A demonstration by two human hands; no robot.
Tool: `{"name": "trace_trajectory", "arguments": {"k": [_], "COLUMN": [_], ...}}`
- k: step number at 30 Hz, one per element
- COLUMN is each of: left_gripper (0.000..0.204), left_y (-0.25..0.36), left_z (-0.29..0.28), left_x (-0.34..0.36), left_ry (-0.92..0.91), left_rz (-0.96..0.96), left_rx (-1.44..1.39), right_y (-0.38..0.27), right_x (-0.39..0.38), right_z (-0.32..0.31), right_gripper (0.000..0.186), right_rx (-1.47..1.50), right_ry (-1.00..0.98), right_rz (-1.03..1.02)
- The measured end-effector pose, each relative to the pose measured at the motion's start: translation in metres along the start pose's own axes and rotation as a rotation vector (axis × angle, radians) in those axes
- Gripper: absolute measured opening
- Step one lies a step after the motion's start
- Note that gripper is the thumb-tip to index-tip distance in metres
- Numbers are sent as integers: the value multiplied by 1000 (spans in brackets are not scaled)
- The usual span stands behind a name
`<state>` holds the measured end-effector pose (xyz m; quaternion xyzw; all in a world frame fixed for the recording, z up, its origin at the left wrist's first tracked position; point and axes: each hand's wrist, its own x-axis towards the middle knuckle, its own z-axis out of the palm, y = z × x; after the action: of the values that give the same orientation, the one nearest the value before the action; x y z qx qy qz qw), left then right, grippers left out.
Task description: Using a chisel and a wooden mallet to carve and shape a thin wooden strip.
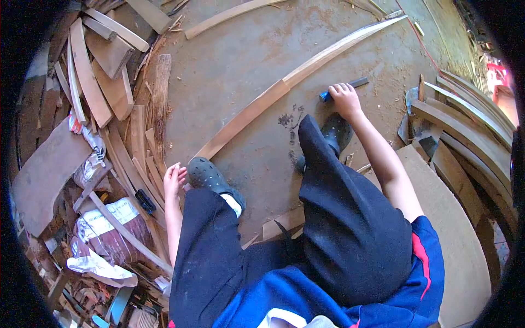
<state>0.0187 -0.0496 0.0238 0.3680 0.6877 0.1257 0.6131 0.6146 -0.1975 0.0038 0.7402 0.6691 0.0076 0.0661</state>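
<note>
My right hand (pixel 345 101) is closed around a chisel with a blue handle (pixel 325 97) and a flat dark blade (pixel 359 82), low over the floor by my right shoe (pixel 336 131). A long, slightly curved wooden strip (pixel 240 121) lies diagonally across the floor. Its far part (pixel 339 52) shows a paler, freshly cut face, with a step where the brown part begins. My left shoe (pixel 210 176) rests at the strip's near end. Beside that shoe, my left hand (pixel 175 179) hangs with loosely bent fingers apart and nothing in them.
Curved boards and offcuts (pixel 90 74) pile up at left, with a torn sack (pixel 112 224) and a black clip-like object (pixel 145 201) nearer. More curved planks (pixel 465 131) stack at right beside a broad board (pixel 448 218). Another strip (pixel 229 17) lies at the far side; shavings dot the floor.
</note>
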Motion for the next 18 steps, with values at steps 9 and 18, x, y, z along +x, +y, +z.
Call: {"name": "trace_trajectory", "arguments": {"k": [9, 18], "left_gripper": [32, 32], "left_y": [25, 25], "left_z": [12, 26], "left_x": [-3, -9], "left_ry": [19, 1], "left_rz": [66, 27], "left_rx": [48, 85], "right_y": [-22, -71], "right_x": [51, 97], "right_z": [-66, -120], "right_gripper": [28, 19], "right_rx": [688, 1907], "right_ry": [455, 384], "right_rz": [137, 184]}}
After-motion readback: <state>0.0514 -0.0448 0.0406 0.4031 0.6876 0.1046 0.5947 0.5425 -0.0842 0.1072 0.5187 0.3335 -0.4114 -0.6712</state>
